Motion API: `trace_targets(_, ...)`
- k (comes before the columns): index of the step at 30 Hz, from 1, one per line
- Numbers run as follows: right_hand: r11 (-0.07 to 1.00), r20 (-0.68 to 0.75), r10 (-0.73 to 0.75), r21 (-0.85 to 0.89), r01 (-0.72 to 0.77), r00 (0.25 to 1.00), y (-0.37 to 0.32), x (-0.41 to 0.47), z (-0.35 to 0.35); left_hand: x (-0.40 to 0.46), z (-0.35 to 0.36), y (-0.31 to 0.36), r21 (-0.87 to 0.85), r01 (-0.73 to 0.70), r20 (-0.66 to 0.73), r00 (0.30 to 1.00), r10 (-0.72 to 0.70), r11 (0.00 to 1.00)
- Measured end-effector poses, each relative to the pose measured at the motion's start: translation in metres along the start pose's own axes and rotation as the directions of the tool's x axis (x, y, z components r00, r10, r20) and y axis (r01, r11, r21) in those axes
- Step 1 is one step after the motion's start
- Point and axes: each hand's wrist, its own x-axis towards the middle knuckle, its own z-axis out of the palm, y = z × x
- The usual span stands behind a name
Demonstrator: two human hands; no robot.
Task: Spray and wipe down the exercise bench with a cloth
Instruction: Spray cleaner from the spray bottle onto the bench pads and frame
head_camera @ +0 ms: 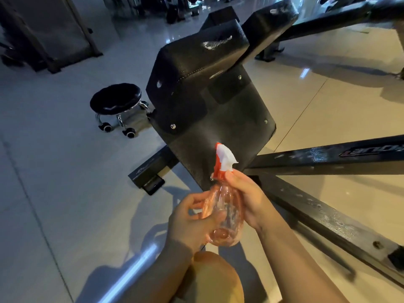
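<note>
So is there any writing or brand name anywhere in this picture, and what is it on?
One marking only: a logo in red-outlined letters on the black frame bar, at the right edge. It appears upside down and partly cut off by the picture's edge, so it cannot be read for sure.
Spray bottle: no label or text visible.
Black bench pad: no writing visible.
Round stool: no writing visible.

Dim gym floor, cool light on your left and warm light on your right.

You see glare streaks on the glossy floor tiles (306,73) and a bright strip near your knee (209,278). Your hands cast soft shadows beneath them. The black bench pad (196,62) swallows detail, the far background is murky and soft, and straight frame bars (328,154) bow toward the edges.
</note>
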Motion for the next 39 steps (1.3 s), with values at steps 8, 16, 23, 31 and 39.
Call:
trace_targets(8, 0.991, -0.165, -0.018, -0.134, -0.004, 0.986, 0.005, -0.007, 0.013, -0.005, -0.009, 0.0, -0.08, 0.128, 0.054, 0.991, -0.124, 0.989)
trace_targets(16, 0.931, -0.179, -0.054, -0.364, -0.015, 0.982, 0.013, 0.001, 0.04, -0.005, -0.04, 0.006, -0.084, 0.204, 0.211, 0.96, -0.183, 0.975)
trace_targets(23, 0.978, -0.189, 0.073, -0.178, -0.107, 0.979, 0.023, 0.014, 0.059, -0.006, -0.06, 0.009, 0.038, 0.196, 0.073, 0.977, -0.198, 0.98)
trace_targets(31, 0.996, -0.534, 0.046, -0.044, -0.082, 0.844, 0.032, -0.007, 0.008, 0.017, -0.003, 0.002, 0.228, 0.261, 0.3, 0.898, -0.323, 0.938)
trace_targets(39, 0.977, -0.788, 0.05, 0.167, 0.135, 0.614, 0.003, -0.072, -0.087, 0.034, 0.113, -0.019, 0.437, -0.029, 0.526, 0.82, -0.229, 0.899)
